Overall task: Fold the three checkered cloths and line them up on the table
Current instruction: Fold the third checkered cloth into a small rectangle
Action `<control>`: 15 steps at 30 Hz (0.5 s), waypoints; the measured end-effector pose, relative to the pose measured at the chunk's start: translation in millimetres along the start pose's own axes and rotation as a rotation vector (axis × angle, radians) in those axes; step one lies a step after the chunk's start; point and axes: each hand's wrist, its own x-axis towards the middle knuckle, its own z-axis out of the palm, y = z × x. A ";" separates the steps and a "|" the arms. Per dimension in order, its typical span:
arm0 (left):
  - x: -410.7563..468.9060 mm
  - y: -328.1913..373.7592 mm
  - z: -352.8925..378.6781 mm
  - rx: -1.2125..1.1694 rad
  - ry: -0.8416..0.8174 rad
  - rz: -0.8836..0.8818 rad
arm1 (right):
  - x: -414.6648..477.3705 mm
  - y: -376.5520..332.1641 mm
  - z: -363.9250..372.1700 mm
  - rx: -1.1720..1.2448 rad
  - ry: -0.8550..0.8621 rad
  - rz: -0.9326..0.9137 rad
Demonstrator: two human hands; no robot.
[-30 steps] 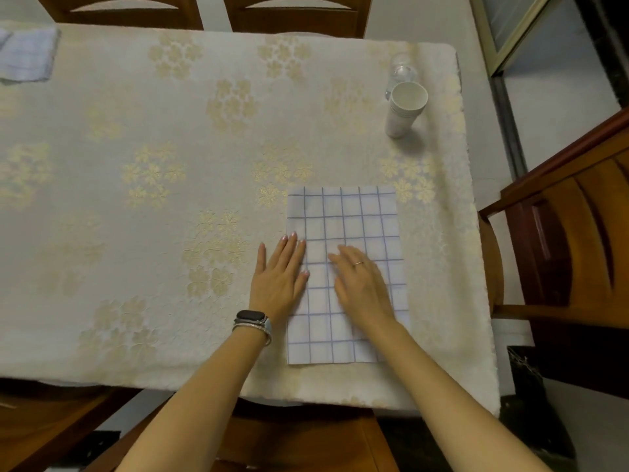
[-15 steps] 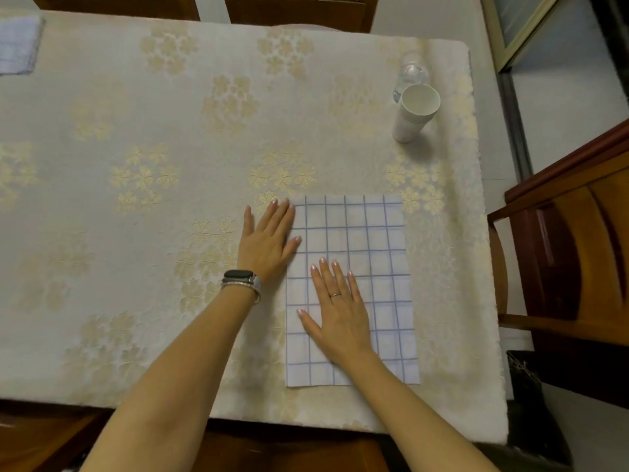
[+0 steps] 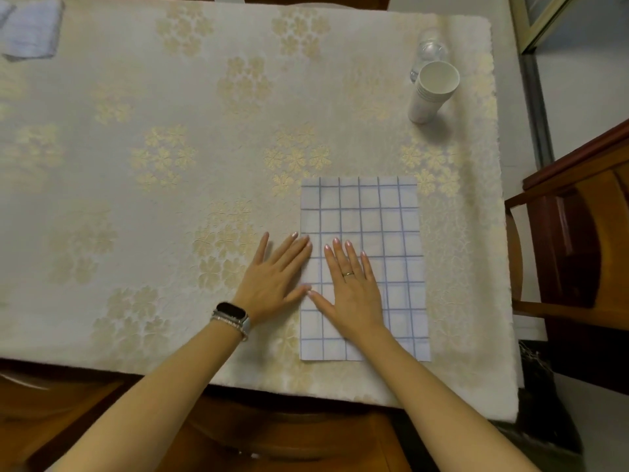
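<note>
A white cloth with a blue check (image 3: 381, 212) lies flat as a tall rectangle near the table's front right edge. My right hand (image 3: 354, 287) rests flat on its left half, fingers straight and spread. My left hand (image 3: 277, 274) lies flat beside it on the tablecloth, fingertips touching the cloth's left edge. The thumbs of both hands nearly meet. Another pale checkered cloth (image 3: 32, 28) sits bunched at the far left corner of the table, partly cut off by the frame.
The table (image 3: 153, 131) wears a cream cloth with gold flowers. A stack of white paper cups (image 3: 430, 92) and a clear bottle (image 3: 430, 49) stand at the far right. Wooden chairs (image 3: 585, 260) stand on the right and at the near edge.
My right hand slid up and left over the cloth. My left hand drew in until its thumb sits by my right thumb at the cloth's left edge.
</note>
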 end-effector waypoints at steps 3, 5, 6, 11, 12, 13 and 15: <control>-33.3 4.0 5.5 -0.032 -0.049 -0.016 | -0.6 1.4 1.1 -0.020 0.019 -0.019; -47.5 5.8 6.4 -0.038 -0.071 -0.010 | -0.8 3.5 2.6 -0.033 0.026 -0.029; -52.1 7.2 6.2 -0.035 -0.078 -0.007 | -0.9 3.9 3.1 -0.035 0.029 -0.031; -66.7 20.8 5.3 -0.033 -0.078 0.030 | -0.5 3.5 3.0 -0.042 0.021 -0.035; -69.2 23.0 5.3 -0.038 -0.076 0.033 | -0.6 3.4 2.6 -0.037 0.018 -0.034; -71.6 24.7 5.1 -0.045 -0.075 0.037 | -1.1 3.0 1.8 -0.027 0.018 -0.037; -76.6 26.4 4.5 -0.075 -0.061 0.061 | -4.8 2.9 -1.1 0.015 0.029 -0.052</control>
